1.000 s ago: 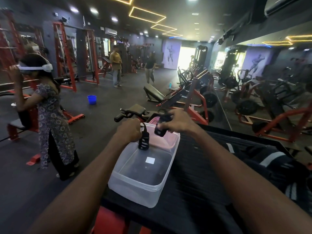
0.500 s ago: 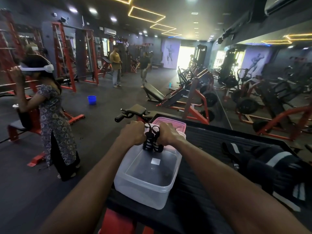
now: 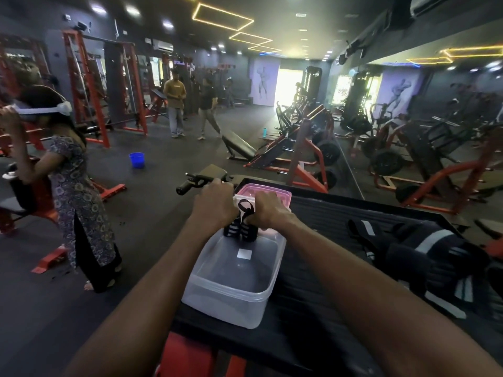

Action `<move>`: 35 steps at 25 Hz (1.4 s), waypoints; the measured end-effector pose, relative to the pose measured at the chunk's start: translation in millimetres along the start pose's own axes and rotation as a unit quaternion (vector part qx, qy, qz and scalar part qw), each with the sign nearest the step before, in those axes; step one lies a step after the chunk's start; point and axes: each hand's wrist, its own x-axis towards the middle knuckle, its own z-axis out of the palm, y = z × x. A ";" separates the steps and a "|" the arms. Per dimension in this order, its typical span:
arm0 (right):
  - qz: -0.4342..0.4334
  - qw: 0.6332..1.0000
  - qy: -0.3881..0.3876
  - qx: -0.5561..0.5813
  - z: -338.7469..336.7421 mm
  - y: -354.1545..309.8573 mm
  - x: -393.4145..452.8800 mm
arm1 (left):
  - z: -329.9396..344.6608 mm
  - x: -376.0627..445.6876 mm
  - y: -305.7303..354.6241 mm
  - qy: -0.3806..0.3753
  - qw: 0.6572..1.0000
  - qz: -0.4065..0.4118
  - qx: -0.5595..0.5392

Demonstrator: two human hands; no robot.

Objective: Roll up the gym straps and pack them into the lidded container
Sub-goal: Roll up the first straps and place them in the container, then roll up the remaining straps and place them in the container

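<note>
**Kid:** What is closest to us?

**Helper:** Two bare arms reach forward over a black padded bench (image 3: 313,308). On the bench, near its left edge, sits a clear plastic container (image 3: 231,278). It has no lid on, and a small white sticker shows through its bottom.

**Kid:** What are the hands doing?

**Helper:** The left hand (image 3: 213,206) and the right hand (image 3: 268,212) are side by side, above the far end of the container. Each hand has its fingers curled tight around a rolled strap. The two rolled straps (image 3: 241,229) are black with white stripes. They stand upright, touching each other, and their lower ends dip into the container. A black loop sticks up between the hands.

**Kid:** Where is the lid?

**Helper:** The pink lid (image 3: 265,190) lies on the bench just past the container, on the far side of the hands.

**Kid:** What is that dark heap on the right?

**Helper:** More black straps with white stripes (image 3: 424,259), lying loose on the bench, well apart from the container.

**Kid:** And farther away?

**Helper:** On the left stands a person in a patterned dress (image 3: 79,202) with a white headset. Beyond is a blue bucket (image 3: 136,160) on the floor. Far off, two people (image 3: 190,104) stand among red gym machines.
</note>
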 end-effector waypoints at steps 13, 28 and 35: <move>0.193 0.936 0.236 0.175 -44.7 142.2 -107.4 | 12.2 -53.6 180.2 -0.064 0.967 0.112 -0.219; 0.391 0.888 0.162 0.179 -69.6 297.5 -187.5 | 136.9 -68.4 287.8 -0.283 0.926 0.022 -0.248; 0.315 0.734 0.276 0.535 -53.7 284.6 -188.5 | 130.4 -63.3 299.8 -0.244 0.849 -0.099 -0.458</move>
